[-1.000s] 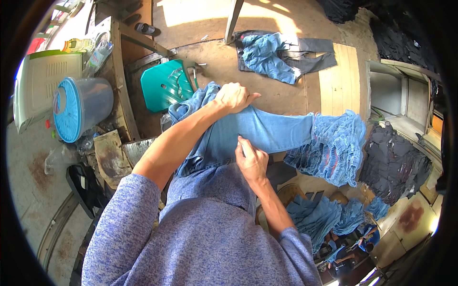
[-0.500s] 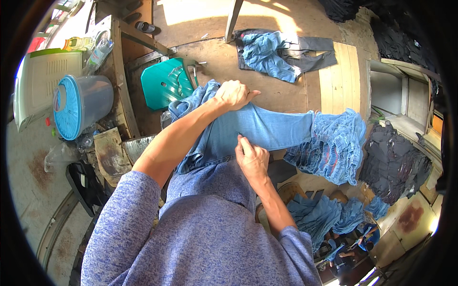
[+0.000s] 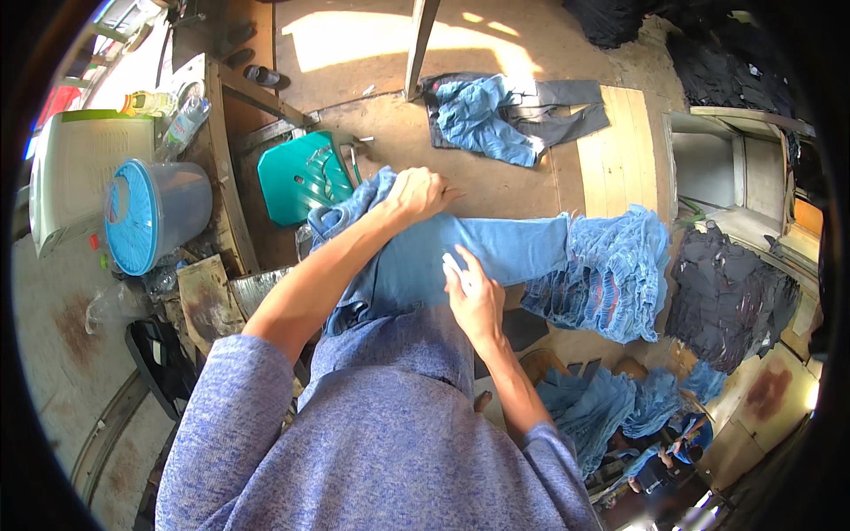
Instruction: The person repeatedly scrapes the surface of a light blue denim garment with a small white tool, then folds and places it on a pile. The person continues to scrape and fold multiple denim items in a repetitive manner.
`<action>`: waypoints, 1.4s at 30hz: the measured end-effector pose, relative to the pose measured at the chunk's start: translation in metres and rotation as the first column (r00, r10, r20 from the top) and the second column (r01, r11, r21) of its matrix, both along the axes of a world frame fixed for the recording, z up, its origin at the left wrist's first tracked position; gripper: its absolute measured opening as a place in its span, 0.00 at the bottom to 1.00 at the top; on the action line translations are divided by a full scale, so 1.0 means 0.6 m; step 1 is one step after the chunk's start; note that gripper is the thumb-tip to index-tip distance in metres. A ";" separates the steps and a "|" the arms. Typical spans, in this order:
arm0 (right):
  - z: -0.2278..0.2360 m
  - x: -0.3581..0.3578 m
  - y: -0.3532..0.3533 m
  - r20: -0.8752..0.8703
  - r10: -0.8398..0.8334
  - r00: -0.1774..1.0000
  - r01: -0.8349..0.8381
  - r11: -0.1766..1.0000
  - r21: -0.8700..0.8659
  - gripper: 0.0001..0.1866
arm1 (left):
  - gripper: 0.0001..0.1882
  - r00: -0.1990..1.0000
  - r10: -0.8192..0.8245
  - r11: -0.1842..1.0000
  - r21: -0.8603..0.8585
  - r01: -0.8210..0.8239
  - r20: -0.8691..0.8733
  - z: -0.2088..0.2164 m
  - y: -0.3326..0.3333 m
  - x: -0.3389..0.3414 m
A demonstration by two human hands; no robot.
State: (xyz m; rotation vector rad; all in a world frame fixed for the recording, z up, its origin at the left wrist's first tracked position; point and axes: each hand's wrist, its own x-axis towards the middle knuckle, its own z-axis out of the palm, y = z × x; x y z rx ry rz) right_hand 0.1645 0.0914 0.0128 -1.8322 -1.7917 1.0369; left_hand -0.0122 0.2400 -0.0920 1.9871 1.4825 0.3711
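A light-blue jeans leg (image 3: 513, 243) lies stretched across my lap, its upper part bunched at the left. My left hand (image 3: 418, 195) is closed on the far edge of the denim, the fingertips partly hidden. Over the middle of the leg, my right hand (image 3: 475, 296) pinches a small white object (image 3: 453, 263) between thumb and fingers; its kind is too small to make out. Beyond the leg's right end is a thick stack of crumpled blue denim (image 3: 620, 274), edges facing me.
Dark trousers with blue denim (image 3: 478, 115) on top lie on the floor ahead. At left are a green plastic stool (image 3: 297, 181) and a clear tub with a blue lid (image 3: 133, 217). Dark cloth piles (image 3: 730, 296) stand right. Another person (image 3: 660, 469) appears lower right.
My right hand has lifted slightly and its fingers have loosened, showing the white object. My left hand has shifted slightly left and down in view. The whole view has tilted a little.
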 end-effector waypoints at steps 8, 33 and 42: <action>-0.047 0.002 -0.014 0.146 0.008 0.989 -0.046 0.965 0.259 0.16 | 0.45 0.709 0.703 0.710 0.071 -0.700 -0.043 0.209 -0.312 -0.146; -0.035 0.036 -0.022 0.094 0.024 0.995 -0.029 0.998 0.054 0.12 | 0.28 0.465 0.821 0.444 -0.883 -0.153 0.332 0.208 -0.337 -0.072; -0.008 0.059 -0.020 -0.187 -0.008 0.982 -0.018 0.990 -0.141 0.18 | 0.14 0.117 0.954 0.254 -0.952 0.172 0.276 0.162 -0.324 -0.034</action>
